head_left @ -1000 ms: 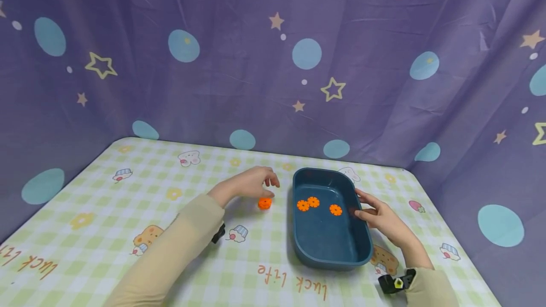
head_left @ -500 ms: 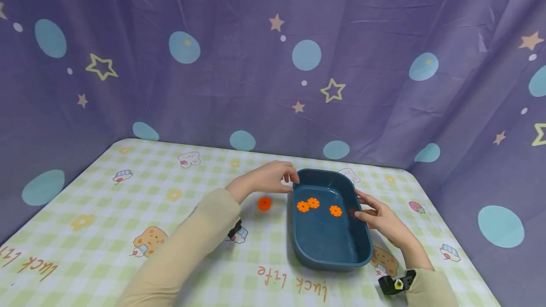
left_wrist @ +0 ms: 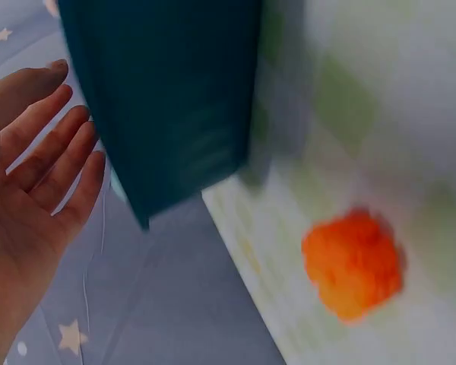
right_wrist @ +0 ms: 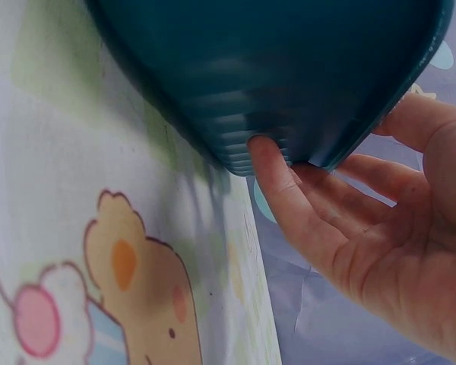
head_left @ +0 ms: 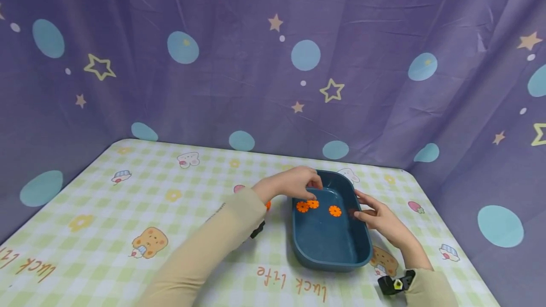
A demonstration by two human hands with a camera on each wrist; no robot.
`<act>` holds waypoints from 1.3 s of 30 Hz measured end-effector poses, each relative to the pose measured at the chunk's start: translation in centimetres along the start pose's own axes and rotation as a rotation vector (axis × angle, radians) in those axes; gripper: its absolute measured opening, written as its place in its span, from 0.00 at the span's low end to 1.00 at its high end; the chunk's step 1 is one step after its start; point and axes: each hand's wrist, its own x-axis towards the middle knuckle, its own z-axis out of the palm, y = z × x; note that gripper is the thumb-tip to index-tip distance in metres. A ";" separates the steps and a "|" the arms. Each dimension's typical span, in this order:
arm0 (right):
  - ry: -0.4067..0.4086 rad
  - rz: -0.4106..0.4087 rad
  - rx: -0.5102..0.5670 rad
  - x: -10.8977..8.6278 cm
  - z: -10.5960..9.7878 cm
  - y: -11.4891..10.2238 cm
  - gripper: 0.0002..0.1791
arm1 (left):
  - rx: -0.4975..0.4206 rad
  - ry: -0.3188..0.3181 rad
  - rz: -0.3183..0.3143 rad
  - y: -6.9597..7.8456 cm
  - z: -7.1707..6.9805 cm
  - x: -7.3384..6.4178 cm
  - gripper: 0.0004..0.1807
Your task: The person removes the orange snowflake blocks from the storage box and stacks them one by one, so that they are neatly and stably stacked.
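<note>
A dark blue, round-cornered plastic box [head_left: 334, 245] holds a few flat orange toothed discs [head_left: 335, 211]. My left hand [head_left: 300, 183] reaches over the box's left rim, its thumb just above the two discs lying together. Its fingers are loosely bent in the left wrist view, and I see nothing held there. A small stack of orange discs [left_wrist: 353, 262] lies on the tablecloth left of the box, mostly behind the left wrist in the head view. My right hand [head_left: 381, 217] grips the right wall of the box, thumb at the rim and fingers [right_wrist: 277, 182] against the outside.
A green-and-white checked tablecloth [head_left: 94, 193] with cartoon prints covers the table. Behind and beside it hangs a purple curtain [head_left: 239, 84] with stars and blue ovals. Each wrist wears a black strap [head_left: 396, 282].
My left hand has moved right, from above the disc stack to over the box's inside. The right hand stays at the box wall, and the box has not moved.
</note>
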 end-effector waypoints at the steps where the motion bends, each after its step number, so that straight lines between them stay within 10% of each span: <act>1: -0.001 0.001 0.002 0.0 0.0 0.0 0.37 | 0.001 -0.010 -0.004 0.2 0.3 0.3 0.14; 23: -0.022 -0.012 0.004 0.1 -0.1 0.3 0.35 | 0.106 -0.204 -0.050 2.0 4.7 4.9 0.23; 39: -0.018 -0.015 0.018 -0.1 -0.2 0.1 0.35 | 0.164 -0.222 0.017 2.0 6.1 6.3 0.23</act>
